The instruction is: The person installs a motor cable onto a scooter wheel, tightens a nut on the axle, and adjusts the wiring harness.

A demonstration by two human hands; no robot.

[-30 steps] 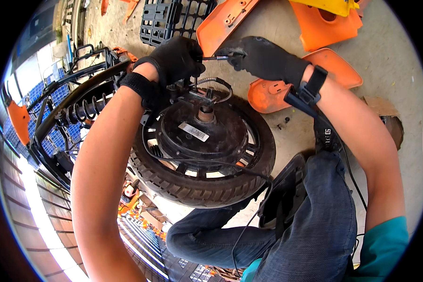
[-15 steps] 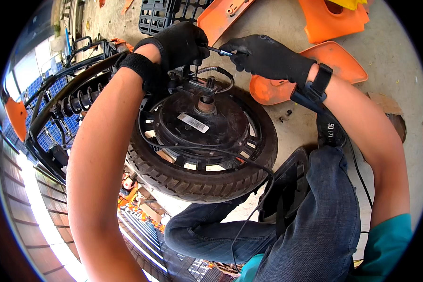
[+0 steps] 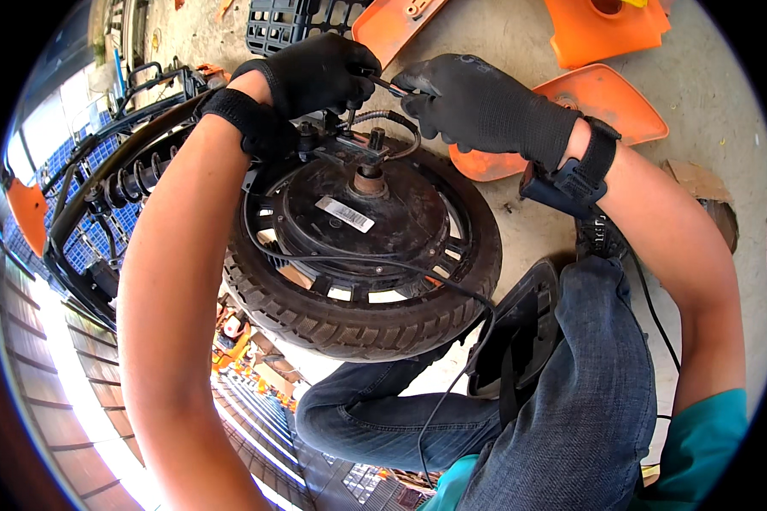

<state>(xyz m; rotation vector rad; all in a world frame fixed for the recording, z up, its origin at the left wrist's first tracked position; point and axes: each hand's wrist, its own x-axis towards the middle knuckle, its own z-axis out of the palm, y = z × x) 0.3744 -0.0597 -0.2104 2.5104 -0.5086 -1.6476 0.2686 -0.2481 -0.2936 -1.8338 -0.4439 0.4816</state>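
Both my hands wear black gloves and are closed above the far side of a wheel. My left hand (image 3: 315, 75) curls its fingers by the axle, at one end of a thin dark metal rod (image 3: 389, 86). My right hand (image 3: 494, 106) pinches the rod's other end. A short upright metal pin shows below my left fingers; whether it joins the rod is hidden. The wheel (image 3: 358, 324) has a knobbly black tyre and a hub motor (image 3: 358, 247) with a white label. Its threaded axle (image 3: 370, 175) sticks up beside a metal bracket and a sheathed cable (image 3: 392, 117).
A black frame with a coil spring (image 3: 141, 183) stands at left. Orange plastic panels (image 3: 605, 98) and a black plastic crate (image 3: 290, 25) lie at the back. A black cable (image 3: 447, 285) crosses the wheel toward my legs (image 3: 562, 358). A black plastic part (image 3: 520, 328) rests beside my knee.
Both hands have shifted slightly up and left in view. My right hand has come closer to the left, so less of the rod shows. The wheel appears slightly further left.
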